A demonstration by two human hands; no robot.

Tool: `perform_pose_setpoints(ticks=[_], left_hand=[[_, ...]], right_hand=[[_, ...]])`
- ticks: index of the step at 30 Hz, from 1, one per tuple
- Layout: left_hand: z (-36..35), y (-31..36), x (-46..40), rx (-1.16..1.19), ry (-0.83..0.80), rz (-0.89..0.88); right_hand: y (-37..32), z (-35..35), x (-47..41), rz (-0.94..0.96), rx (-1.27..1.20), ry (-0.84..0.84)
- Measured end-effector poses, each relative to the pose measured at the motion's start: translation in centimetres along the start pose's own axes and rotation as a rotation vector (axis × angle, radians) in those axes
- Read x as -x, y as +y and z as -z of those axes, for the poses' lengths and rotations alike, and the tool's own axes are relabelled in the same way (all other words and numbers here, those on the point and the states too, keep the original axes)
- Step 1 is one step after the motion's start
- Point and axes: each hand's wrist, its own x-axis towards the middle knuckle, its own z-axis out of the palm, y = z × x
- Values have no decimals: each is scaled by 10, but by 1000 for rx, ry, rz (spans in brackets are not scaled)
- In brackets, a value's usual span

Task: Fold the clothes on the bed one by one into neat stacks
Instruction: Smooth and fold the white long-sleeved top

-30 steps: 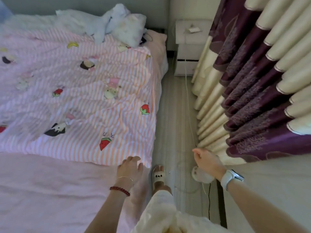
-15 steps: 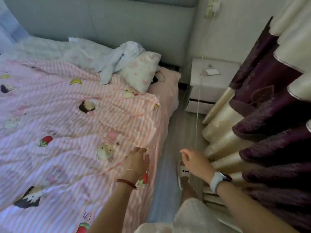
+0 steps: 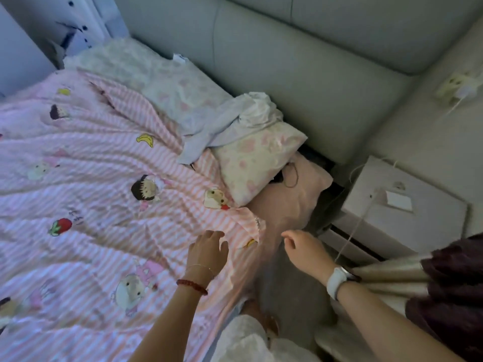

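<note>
The left hand (image 3: pixel 207 250) lies on the striped quilt (image 3: pixel 104 205) near the bed's (image 3: pixel 292 202) right edge, fingers loosely curled with nothing clearly gripped. The right hand (image 3: pixel 304 248) hangs over the floor beside the bed, loosely curled and empty. A crumpled pale garment (image 3: pixel 235 124) lies on the pillow (image 3: pixel 258 158), at 12 o'clock from the left hand, against the headboard (image 3: pixel 287 61).

Pink-and-white striped cartoon-print quilt (image 3: pixel 91 205), pale blue crumpled clothes (image 3: pixel 235 121), purple-and-cream curtain (image 3: pixel 444 283).
</note>
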Motion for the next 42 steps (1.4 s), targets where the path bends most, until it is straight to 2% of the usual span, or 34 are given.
perform_pose_setpoints(ticks=[5, 11, 15, 19, 23, 25, 28, 31, 36, 42], left_hand=[[23, 5, -72, 77, 22, 70], [72, 11, -212, 102, 151, 38], [88, 17, -299, 18, 234, 32], [78, 15, -360, -151, 187, 28], [64, 4, -392, -195, 100, 58], [63, 1, -399, -164, 142, 65], [73, -1, -396, 117, 241, 117], [95, 1, -380, 482, 361, 196], [127, 11, -347, 676, 602, 143], [164, -30, -271, 875, 930, 303]], right_hand=[[-15, 35, -86, 71, -55, -78], [-35, 85, -229, 149, -52, -35], [-39, 108, -321, 201, 87, 47], [-34, 123, -392, 253, 324, 131], [-29, 123, -450, 298, 572, 39], [-26, 118, -468, 327, 637, -49], [-27, 112, -476, 375, 660, -81], [-40, 121, -474, 424, 494, -14], [-78, 142, -456, 540, 298, 55], [-161, 138, -381, 722, 110, 108]])
